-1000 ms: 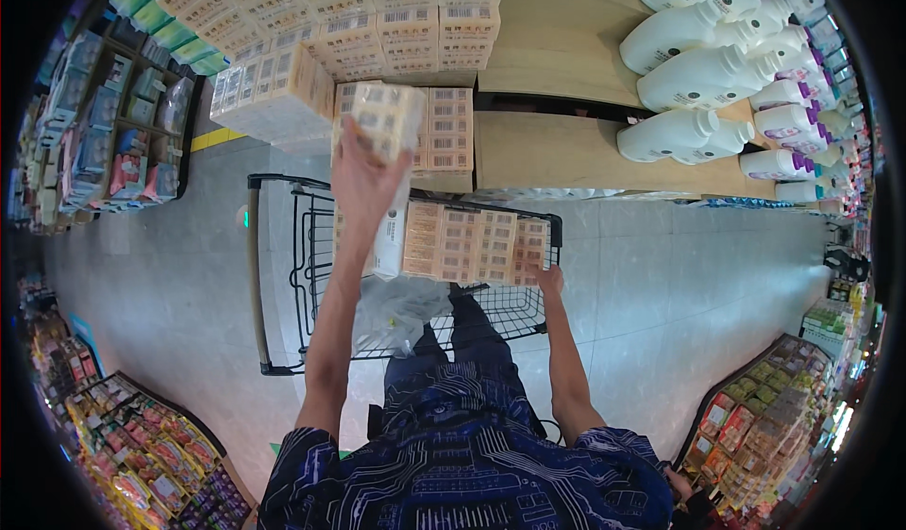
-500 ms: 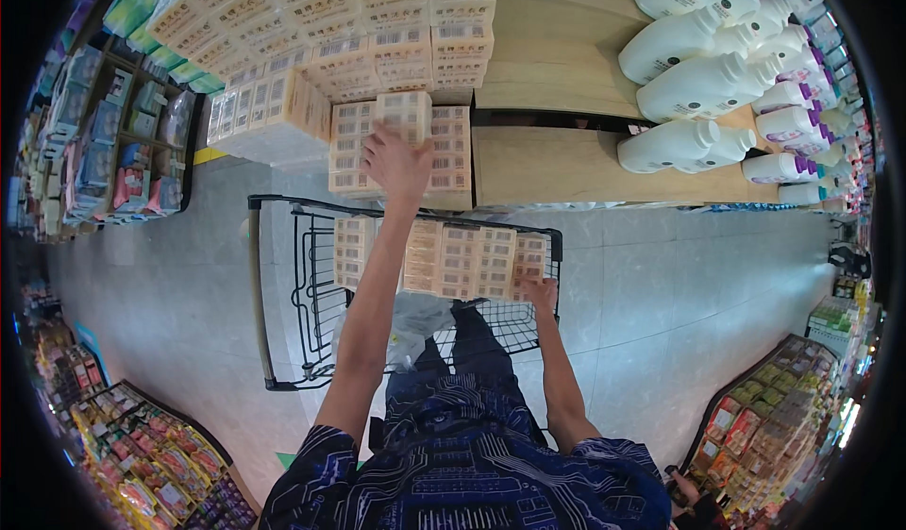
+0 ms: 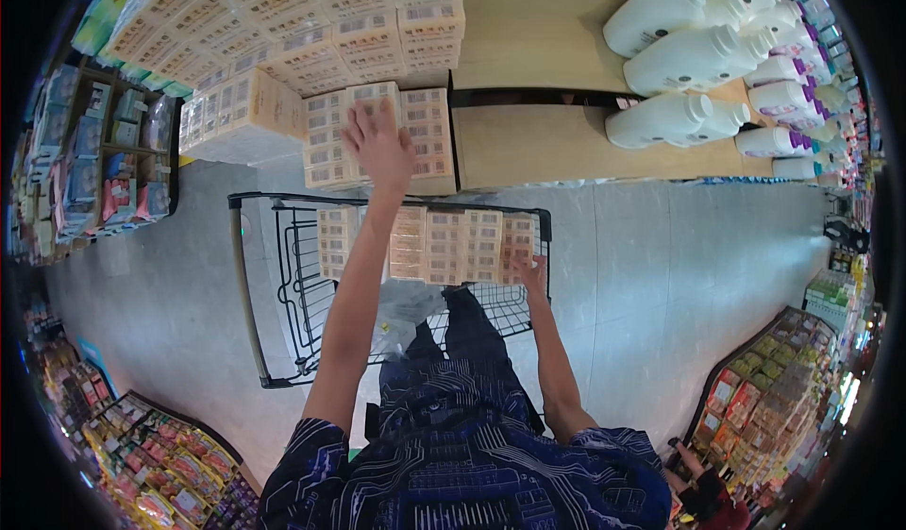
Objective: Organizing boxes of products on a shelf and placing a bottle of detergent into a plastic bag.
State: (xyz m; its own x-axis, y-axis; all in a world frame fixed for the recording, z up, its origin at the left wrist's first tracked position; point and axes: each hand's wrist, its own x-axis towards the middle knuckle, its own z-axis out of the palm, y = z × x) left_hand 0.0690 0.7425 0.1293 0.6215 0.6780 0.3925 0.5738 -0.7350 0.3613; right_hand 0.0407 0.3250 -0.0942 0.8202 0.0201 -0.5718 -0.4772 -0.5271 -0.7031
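My left hand point(image 3: 382, 151) reaches forward, fingers spread flat over a cream pack of soap bars point(image 3: 375, 96). That pack sits a little proud of the similar packs point(image 3: 427, 138) on the low front level of the display. A row of the same packs point(image 3: 445, 245) stands in the wire shopping cart point(image 3: 236, 275) before me. At the row's right end, my right hand point(image 3: 530, 273) has its fingers bent around the near corner of the last pack point(image 3: 516, 237). My left forearm hides part of the row.
Tall stacks of soap packs point(image 3: 283, 20) rise behind. White bottles point(image 3: 679, 58) stand on wooden shelving point(image 3: 538, 138) to the right. A clear plastic bag point(image 3: 401, 313) lies in the cart. Shelves of goods flank both sides; another person's arm point(image 3: 694, 459) shows at lower right.
My left hand's fingers have stretched farther forward over the pack. My right hand stays at the row's end. The whole view has shifted slightly.
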